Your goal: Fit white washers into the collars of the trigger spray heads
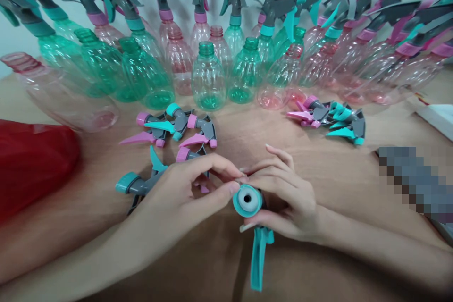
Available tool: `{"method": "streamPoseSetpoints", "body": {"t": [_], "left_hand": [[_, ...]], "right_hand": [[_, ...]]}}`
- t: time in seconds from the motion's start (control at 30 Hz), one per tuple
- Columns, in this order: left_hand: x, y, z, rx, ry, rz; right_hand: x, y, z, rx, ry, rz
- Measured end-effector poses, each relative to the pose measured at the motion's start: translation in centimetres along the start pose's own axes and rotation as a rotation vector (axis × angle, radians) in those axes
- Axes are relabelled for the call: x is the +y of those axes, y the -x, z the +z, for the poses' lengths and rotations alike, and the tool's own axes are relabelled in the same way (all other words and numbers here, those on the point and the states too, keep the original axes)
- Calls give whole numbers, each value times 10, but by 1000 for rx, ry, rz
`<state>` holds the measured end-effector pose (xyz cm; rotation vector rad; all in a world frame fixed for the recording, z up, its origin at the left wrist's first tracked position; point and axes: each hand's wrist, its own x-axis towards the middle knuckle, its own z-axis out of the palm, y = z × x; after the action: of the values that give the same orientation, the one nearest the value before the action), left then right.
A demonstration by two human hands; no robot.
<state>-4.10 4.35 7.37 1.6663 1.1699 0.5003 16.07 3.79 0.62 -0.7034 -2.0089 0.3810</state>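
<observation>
In the middle of the head view, my right hand [286, 193] is wrapped round a grey and turquoise trigger spray head [258, 264]. Its turquoise collar faces me, showing a pale round insert with a dark hole, and the trigger points down. My left hand [198, 193] is closed in a pinch at the collar's upper left edge, thumb against the rim. Its fingertips meet those of my right hand; whatever lies between them is too small to tell. Beside my left wrist lies another turquoise spray head [136, 184], with a pink-collared one [184, 153] partly hidden behind the hand.
Loose spray heads lie in a left group [177, 120] and a right group [348, 120]. Behind stand several green bottles [208, 80] and pink bottles [283, 75], some topped with sprayers. A red bag [35, 165] is at left, a pixelated dark object [414, 179] at right.
</observation>
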Motion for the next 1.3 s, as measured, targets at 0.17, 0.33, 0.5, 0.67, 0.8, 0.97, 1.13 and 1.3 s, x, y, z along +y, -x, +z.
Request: {"method": "streamPoseSetpoints", "body": {"t": [0.17, 0.33, 0.5, 0.67, 0.8, 0.97, 1.13, 1.3], "left_hand": [[4, 0, -13, 99, -255, 248], [3, -1, -16, -64, -495, 464], [-7, -3, -15, -278, -584, 502], [-13, -5, -9, -320, -565, 526], [-17, -7, -3, -304, -496, 493], [-18, -5, 2, -227, -473, 477], [-16, -2, 4, -203, -519, 541], [-17, -1, 4, -211, -542, 612]], "right_hand": [[0, 2, -3, -77, -42, 28], [0, 0, -1, -167, -32, -48], [0, 1, 5, -302, 32, -121], [-4, 3, 6, -452, -36, -79], [-6, 3, 5, -480, -78, -17], [-6, 5, 5, -436, -96, -24], [-4, 6, 4, -412, -68, -36], [-2, 6, 4, -364, -39, -50]]}}
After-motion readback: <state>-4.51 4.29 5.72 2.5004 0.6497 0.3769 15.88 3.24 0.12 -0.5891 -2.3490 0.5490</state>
